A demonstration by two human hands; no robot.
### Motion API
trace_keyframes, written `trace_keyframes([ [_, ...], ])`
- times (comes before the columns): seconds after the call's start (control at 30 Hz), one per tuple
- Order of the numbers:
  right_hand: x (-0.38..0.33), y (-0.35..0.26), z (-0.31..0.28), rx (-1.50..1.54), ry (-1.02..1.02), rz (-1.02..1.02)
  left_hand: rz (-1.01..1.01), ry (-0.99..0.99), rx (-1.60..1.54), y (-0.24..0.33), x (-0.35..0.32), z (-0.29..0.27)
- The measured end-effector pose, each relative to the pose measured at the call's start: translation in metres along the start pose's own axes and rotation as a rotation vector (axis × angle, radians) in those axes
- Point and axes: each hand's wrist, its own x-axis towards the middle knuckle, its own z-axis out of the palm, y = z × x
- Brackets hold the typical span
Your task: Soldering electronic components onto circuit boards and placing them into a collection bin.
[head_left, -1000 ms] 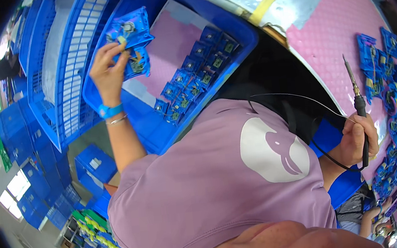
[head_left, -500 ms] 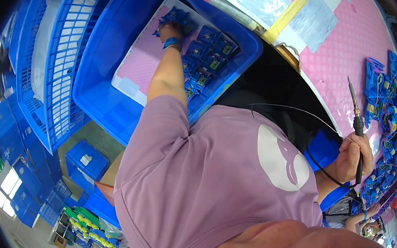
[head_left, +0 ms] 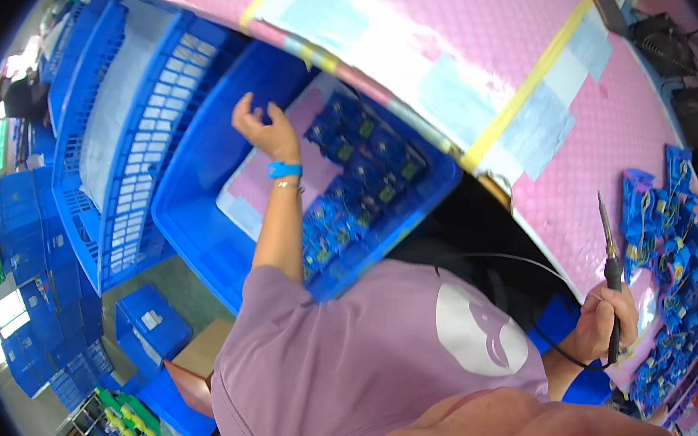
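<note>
Over the blue bin (head_left: pixel 196 217) hangs my left hand (head_left: pixel 264 126), fingers apart and holding nothing, a blue band at the wrist. Below and beside it, blue parts with small circuit boards (head_left: pixel 365 169) lie in rows on a pink-lined sheet (head_left: pixel 247 178) inside the bin. My right hand (head_left: pixel 610 316) grips a soldering iron (head_left: pixel 611 263), its tip pointing up. A thin, pale wire (head_left: pixel 532 260) runs from the same hand toward my shirt.
The pink-covered table (head_left: pixel 565 170) has yellow tape and bluish patches. Several more blue parts with wires (head_left: pixel 667 252) lie on its right side. Blue mesh crates (head_left: pixel 142 154) stand left of the bin. An open cardboard box (head_left: pixel 198 361) is at lower left.
My left hand has let go of the blue parts and come up and left, its fingers spread. The view has shifted. My right hand still holds the soldering iron.
</note>
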Motion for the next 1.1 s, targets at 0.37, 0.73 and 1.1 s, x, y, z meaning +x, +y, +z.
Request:
trace_keyframes([
  [0.37, 0.005, 0.040, 0.046, 0.176, 0.250, 0.150, 0.639, -0.301, 0.079, 0.169, 0.287, 0.106],
  [0.73, 0.010, 0.038, 0.042, -0.081, 0.146, 0.178, 0.429, -0.621, 0.472, 0.223, 0.350, 0.226],
  [1.1, 0.019, 0.035, 0.043, -0.047, 0.042, 0.174, 0.632, -0.878, 0.250, 0.193, 0.374, 0.214],
])
